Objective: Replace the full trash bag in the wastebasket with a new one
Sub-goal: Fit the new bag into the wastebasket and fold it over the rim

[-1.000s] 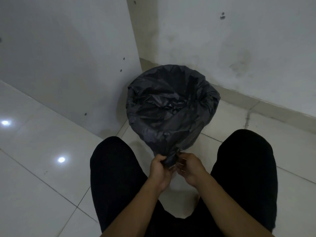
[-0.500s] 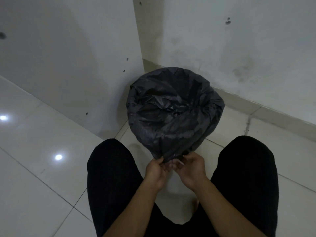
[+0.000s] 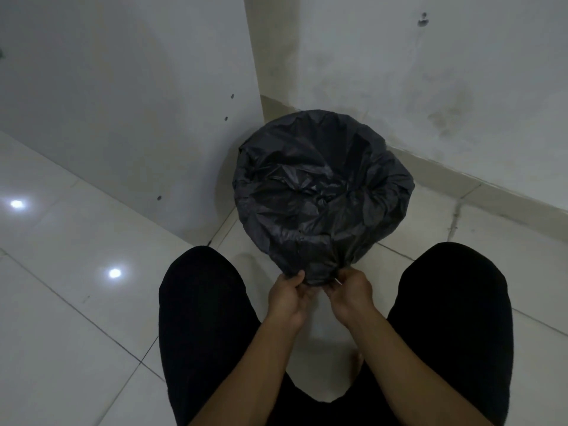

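A black trash bag (image 3: 319, 192) is stretched over the mouth of a round wastebasket standing in the wall corner; the basket itself is fully hidden under the plastic. The bag's slack is gathered into a bunch on the near side, low on the basket. My left hand (image 3: 287, 298) and my right hand (image 3: 349, 295) both pinch this bunch from either side, fingers closed on the plastic, thumbs up against it.
I squat with both knees in black trousers, the left knee (image 3: 203, 290) and the right knee (image 3: 455, 290), flanking the basket. A white panel (image 3: 129, 96) stands to the left and a stained wall (image 3: 430, 72) behind. Glossy white floor tiles (image 3: 70, 272) lie around.
Both hands have shifted slightly apart on the gathered plastic, and the bunch now sits tighter against the basket's near side. The view has dropped a little.
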